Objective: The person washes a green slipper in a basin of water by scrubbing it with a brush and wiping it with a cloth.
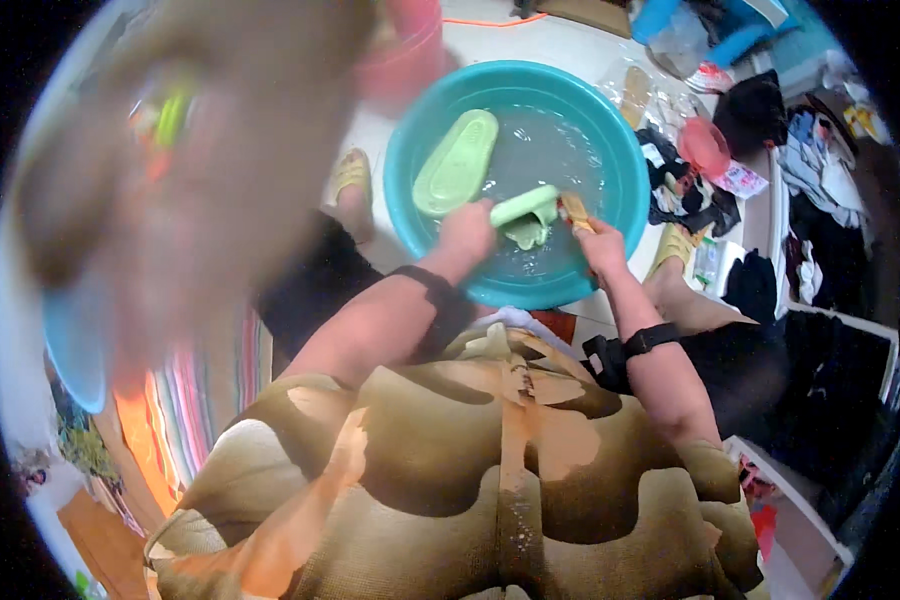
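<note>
My left hand (pixel 467 238) grips the end of a light green slipper (pixel 526 206), tilted on its side above the water. In my right hand (pixel 602 250) is a brush with a wooden handle (pixel 575 210), its bristles close to the slipper's far end; I cannot tell whether they touch. Both hands are over a round teal basin (pixel 634 150) of cloudy water. A second light green slipper (pixel 456 165) lies in the basin's left side.
A pink bucket (pixel 406 55) stands behind the basin's left edge. Dark clothes (pixel 688 205) and a pink bowl (pixel 704 147) lie to the right. My feet, in yellow sandals (pixel 351 176), flank the basin. A large blurred brown shape (pixel 220 150) fills the upper left.
</note>
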`<state>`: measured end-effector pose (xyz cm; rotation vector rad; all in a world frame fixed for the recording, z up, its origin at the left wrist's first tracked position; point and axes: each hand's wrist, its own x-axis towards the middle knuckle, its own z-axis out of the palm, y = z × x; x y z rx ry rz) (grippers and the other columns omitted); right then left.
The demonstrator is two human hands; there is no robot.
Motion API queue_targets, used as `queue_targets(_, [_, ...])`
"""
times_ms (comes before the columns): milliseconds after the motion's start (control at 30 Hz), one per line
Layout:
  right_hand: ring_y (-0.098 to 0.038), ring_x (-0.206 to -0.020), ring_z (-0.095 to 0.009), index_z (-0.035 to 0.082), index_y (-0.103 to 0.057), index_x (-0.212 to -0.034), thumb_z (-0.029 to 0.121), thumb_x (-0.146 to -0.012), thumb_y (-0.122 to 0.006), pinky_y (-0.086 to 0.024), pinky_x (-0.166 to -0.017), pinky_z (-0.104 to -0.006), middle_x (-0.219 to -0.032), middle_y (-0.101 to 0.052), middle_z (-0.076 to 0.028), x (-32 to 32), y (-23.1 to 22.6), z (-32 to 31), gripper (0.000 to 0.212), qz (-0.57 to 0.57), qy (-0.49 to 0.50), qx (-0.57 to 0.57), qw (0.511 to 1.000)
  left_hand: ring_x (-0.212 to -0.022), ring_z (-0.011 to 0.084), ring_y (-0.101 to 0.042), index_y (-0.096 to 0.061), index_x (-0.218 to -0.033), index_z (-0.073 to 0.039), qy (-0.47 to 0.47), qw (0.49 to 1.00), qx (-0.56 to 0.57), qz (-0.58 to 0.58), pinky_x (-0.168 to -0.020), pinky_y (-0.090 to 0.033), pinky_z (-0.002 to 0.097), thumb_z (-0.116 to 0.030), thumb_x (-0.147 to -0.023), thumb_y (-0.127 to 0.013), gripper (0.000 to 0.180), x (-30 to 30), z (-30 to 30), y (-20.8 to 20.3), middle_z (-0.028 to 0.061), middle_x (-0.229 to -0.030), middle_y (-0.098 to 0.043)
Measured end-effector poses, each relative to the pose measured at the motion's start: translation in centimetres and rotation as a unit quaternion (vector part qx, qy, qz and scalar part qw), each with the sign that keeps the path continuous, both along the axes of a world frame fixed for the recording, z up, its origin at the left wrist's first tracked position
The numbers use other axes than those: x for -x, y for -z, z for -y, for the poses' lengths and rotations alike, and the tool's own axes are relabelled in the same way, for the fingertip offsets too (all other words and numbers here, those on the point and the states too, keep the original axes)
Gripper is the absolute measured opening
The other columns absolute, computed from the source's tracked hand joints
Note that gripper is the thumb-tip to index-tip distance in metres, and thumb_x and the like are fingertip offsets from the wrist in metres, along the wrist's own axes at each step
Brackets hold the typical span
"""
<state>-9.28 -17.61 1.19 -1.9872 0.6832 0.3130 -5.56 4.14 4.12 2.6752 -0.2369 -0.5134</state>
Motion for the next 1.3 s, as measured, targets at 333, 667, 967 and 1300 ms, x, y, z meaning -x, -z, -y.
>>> queue_targets(333, [-0.044, -0.051, -0.007, 0.003, -0.049, -0.119, 0.018, -0.077, -0.059, -0.034, -0.043, -0.0212, -0.073, -0.054, 0.000, 0.3, -9.6, -3.8, 0.046, 0.025, -0.132, -0.160, 0.978, -0.080, 0.0310, -0.061, -0.059, -0.094, -0.003, -0.075, 0.993, 0.061, -0.074, -0.073, -0.048, 0.0399, -0.015, -0.069, -0.059, 0.028, -1.2, -0.3, -0.2, 0.0178, -0.084, -0.062])
queue_targets(667, [-0.058, -0.095, -0.026, 0.002, -0.050, -0.117, 0.021, -0.076, -0.059, -0.043, -0.082, -0.0315, -0.106, -0.059, -0.017, -1.7, 0.2, 0.1, 0.045, 0.078, -0.135, 0.135, 0.979, -0.079, 0.0319, -0.061, -0.060, -0.084, -0.005, -0.022, 0.999, 0.040, -0.011, -0.070, -0.049, 0.0404, -0.006, -0.072, -0.051, 0.016, 0.4, 1.0, -0.4, 0.0166, -0.081, -0.062])
queue_targets(967, [-0.057, -0.092, -0.020, -0.011, -0.045, -0.116, 0.014, -0.078, -0.059, -0.043, -0.080, -0.0290, -0.106, -0.057, -0.017, -1.9, 3.3, 2.9, 0.048, 0.059, -0.034, -0.044, 0.997, -0.075, 0.0305, -0.063, -0.059, -0.097, -0.001, -0.284, 0.919, 0.164, -0.217, -0.055, -0.052, 0.0387, -0.010, -0.070, -0.056, 0.028, -0.4, -0.2, 0.7, 0.0172, -0.089, -0.062])
queue_targets(1300, [-0.055, -0.096, -0.018, -0.005, -0.049, -0.115, 0.022, -0.077, -0.060, -0.041, -0.083, -0.0268, -0.107, -0.058, -0.016, -1.2, -0.8, -1.4, 0.048, 0.078, -0.112, 0.015, 0.990, -0.059, 0.0263, -0.063, -0.061, -0.095, -0.005, -0.219, 0.964, 0.118, -0.091, -0.052, -0.052, 0.0371, -0.011, -0.071, -0.055, 0.024, -0.4, 0.3, 2.6, 0.0156, -0.075, -0.063])
